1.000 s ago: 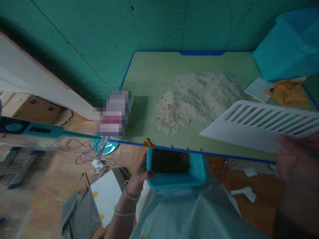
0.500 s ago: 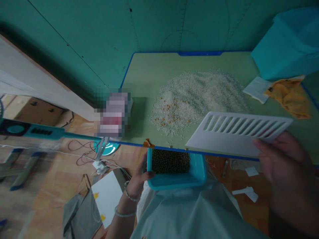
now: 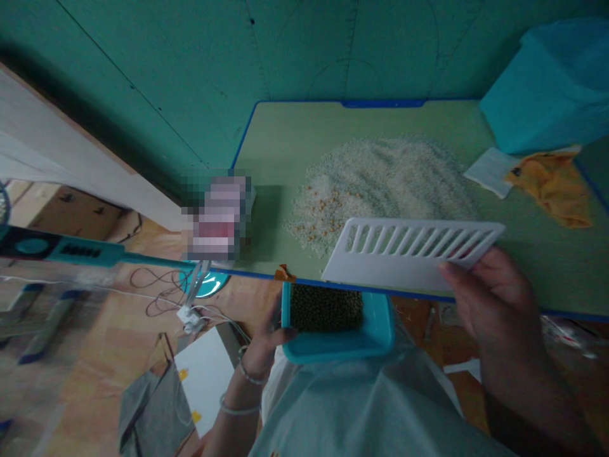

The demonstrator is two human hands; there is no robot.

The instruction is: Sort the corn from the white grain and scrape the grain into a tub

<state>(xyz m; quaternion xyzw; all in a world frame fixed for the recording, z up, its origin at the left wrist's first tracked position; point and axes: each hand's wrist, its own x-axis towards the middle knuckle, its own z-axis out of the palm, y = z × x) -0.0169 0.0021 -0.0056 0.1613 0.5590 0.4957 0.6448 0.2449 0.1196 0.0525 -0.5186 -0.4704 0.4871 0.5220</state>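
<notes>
While the left hand (image 3: 261,339) is gripping a blue tray (image 3: 337,349) of dark beans (image 3: 326,308) just beside the bench (image 3: 547,279), the right hand (image 3: 495,311) is pinching a white slotted plastic piece (image 3: 404,254) with clenched fingers (image 3: 469,270).

A green board with blue edging (image 3: 285,127) is carrying a heap of white rice (image 3: 380,184) flecked with orange grains (image 3: 323,216). Right of the heap, a white paper slip (image 3: 490,171) and a crumpled yellow cloth (image 3: 547,187) are lying, and a teal plastic bag (image 3: 537,95) is resting farther right, beyond them.
</notes>
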